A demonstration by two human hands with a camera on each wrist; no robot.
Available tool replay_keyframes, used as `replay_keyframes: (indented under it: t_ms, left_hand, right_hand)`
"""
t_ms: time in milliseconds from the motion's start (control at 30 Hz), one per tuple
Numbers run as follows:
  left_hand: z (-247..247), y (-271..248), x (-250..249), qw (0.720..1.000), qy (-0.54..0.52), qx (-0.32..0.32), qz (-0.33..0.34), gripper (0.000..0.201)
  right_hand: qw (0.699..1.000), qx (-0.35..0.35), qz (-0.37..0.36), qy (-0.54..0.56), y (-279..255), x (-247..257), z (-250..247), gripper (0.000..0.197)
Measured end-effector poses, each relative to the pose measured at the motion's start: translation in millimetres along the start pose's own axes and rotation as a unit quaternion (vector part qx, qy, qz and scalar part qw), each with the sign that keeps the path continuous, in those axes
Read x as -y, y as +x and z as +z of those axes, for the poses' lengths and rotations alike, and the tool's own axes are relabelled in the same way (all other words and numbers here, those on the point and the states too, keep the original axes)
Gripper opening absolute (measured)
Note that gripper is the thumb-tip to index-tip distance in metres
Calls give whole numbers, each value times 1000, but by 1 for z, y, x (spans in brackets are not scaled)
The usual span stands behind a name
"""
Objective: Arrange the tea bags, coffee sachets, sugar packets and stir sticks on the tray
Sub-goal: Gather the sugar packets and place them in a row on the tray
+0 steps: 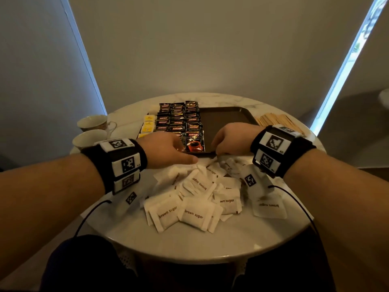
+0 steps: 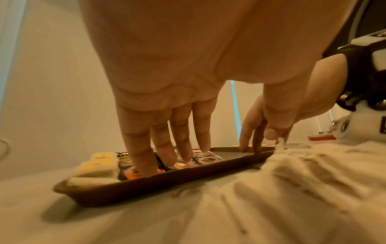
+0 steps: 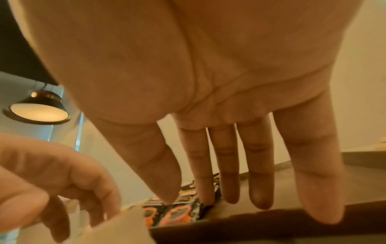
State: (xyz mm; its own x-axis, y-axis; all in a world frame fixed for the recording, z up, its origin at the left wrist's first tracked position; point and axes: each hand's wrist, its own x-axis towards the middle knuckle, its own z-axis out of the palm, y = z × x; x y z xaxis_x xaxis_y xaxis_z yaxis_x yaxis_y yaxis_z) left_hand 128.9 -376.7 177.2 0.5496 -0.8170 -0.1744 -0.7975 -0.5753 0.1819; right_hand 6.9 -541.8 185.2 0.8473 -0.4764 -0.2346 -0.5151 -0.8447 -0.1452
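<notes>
Pale walls and a strip of bright window light frame the round white marble table (image 1: 189, 245), which carries everything. On its far half lies the dark brown rectangular plastic tray (image 1: 227, 116); its left part is filled, its right part bare. Yellow tea bags (image 1: 148, 123) run down the tray's left edge, and beside them sit neat columns of black foil coffee sachets (image 1: 179, 119). Nearer the person, off the tray, a loose heap of white paper sugar packets (image 1: 197, 199) printed "brown sugar" spreads across the table. A stack of pale wooden stir sticks (image 1: 277, 120) lies on the table just right of the tray, and two white china cups (image 1: 92, 131) stand at the far left.

The left hand (image 1: 168, 149) rests with straight fingers pressing the nearest sachets flat, holding nothing. The right hand (image 1: 231, 140) reaches down with fingers extended, tips touching the tray floor by the last sachet column; it grips nothing either.

Judging by this, the coffee rows are being squared off. Sugar comes next, I think: gathering packets from the heap and laying them in the bare right section, with room left for the sticks.
</notes>
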Motion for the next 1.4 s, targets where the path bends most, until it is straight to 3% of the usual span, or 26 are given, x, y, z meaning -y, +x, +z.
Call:
replay_keyframes:
  t_ms: [100,200,400,667,733,833,900,1067,1400]
  left_hand:
    - [3,8,12,998,50,20,-41,60]
    - [9,10,22,997,53,26,-43,42]
    - [8,-3,24,998,43,31,-22,49]
    - [11,-20,26,999,36,33,-4,29]
    - [12,-22,26,998,42,36,-3,20]
    - [13,-27,24,998,52,38,-5,12]
    - [12,-29,22,999,43,27,-12,16]
    - [0,-34,14,999,-20,-19,-26,27]
    - [-14,-6,7,983,-171,-68,-4,21]
  right_hand:
    - [996,38,24,-80,11,-4,3,36]
    - [995,35,20,-87,12,-7,5,33]
    - [997,45,35,-52,3,-7,11,30]
    - [996,65,31,-49,-22,9,12,33]
    - [998,58,0,-35,-27,15,10,44]
    - [993,92,-72,-35,-31,29,11,94]
    - [984,123,-106,-68,-34,41,17,106]
    - [976,137,-131,-105,-31,58,25,92]
    - [989,72,-110,-62,-15,55,17,65]
